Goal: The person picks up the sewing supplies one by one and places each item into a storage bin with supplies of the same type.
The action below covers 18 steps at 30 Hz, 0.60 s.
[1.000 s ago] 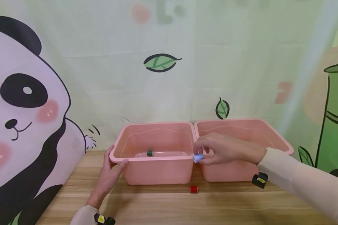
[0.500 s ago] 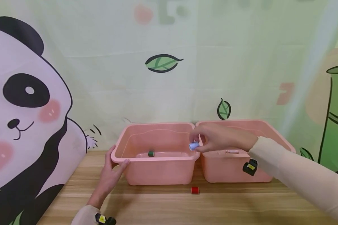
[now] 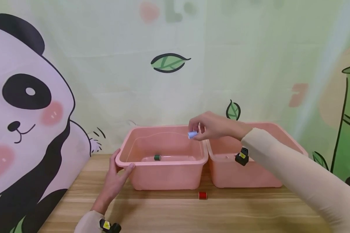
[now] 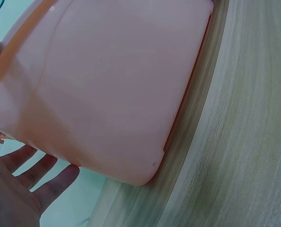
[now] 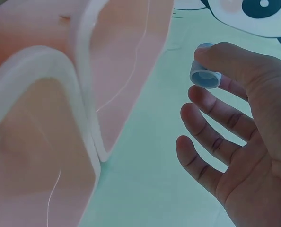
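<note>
My right hand (image 3: 211, 125) pinches a small light-blue spool (image 3: 192, 134) between thumb and fingers, above the back right part of the left pink bin (image 3: 166, 177). In the right wrist view the hollow end of this spool (image 5: 205, 78) shows under the thumb, and the other fingers are spread apart. My left hand (image 3: 114, 179) holds the left bin's front left corner, thumb at the front rim and fingers along the side wall (image 4: 83, 94). Inside that bin lies a green thread spool (image 3: 157, 157). A red thread spool (image 3: 202, 195) rests on the table before the bins.
A second pink bin (image 3: 248, 176) stands right beside the first, partly covered by my right forearm. Both are on a wood-grain table (image 3: 163, 213). Close behind hangs a pale green cloth (image 3: 119, 81) printed with a panda and leaves.
My right hand has risen and moved left with the light-blue spool, from in front of the gap between the bins to above the left bin. The left hand keeps its hold.
</note>
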{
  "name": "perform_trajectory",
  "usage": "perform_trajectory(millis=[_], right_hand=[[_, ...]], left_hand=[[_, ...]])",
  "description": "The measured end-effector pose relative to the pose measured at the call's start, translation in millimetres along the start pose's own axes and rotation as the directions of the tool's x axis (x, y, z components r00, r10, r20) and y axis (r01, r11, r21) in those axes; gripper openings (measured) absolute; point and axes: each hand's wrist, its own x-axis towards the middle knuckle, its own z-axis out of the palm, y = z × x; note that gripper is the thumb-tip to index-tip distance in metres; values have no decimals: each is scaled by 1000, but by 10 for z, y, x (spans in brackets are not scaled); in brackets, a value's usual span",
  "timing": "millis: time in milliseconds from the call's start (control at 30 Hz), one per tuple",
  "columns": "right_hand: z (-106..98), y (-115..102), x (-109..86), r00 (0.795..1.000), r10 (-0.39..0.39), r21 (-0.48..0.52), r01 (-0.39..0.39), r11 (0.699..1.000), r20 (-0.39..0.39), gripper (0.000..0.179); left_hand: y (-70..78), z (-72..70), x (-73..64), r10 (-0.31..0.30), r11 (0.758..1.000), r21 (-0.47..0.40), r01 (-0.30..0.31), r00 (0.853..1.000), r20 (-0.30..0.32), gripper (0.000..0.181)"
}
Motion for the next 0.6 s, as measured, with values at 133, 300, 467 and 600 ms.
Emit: perform_trajectory(millis=[133,300,467,600], right_hand=[[-6,41,101,999,36,24,-36,999,-3,13],[22,108,239,997,70,41,-70,997,-13,13],[66,156,401,995,93,27,-93,995,-22,13],[108,190,529,994,106,26,-105,994,-18,14]], left_hand=[[-8,1,8,-6,1000,-2,6,1000,2,87],[4,-6,11,5,1000,-5,-5,1000,3,87],[18,-10,6,-2,1000,-9,2,1000,2,86],[23,-13,5,-15,1000,-3,15,1000,4,87]])
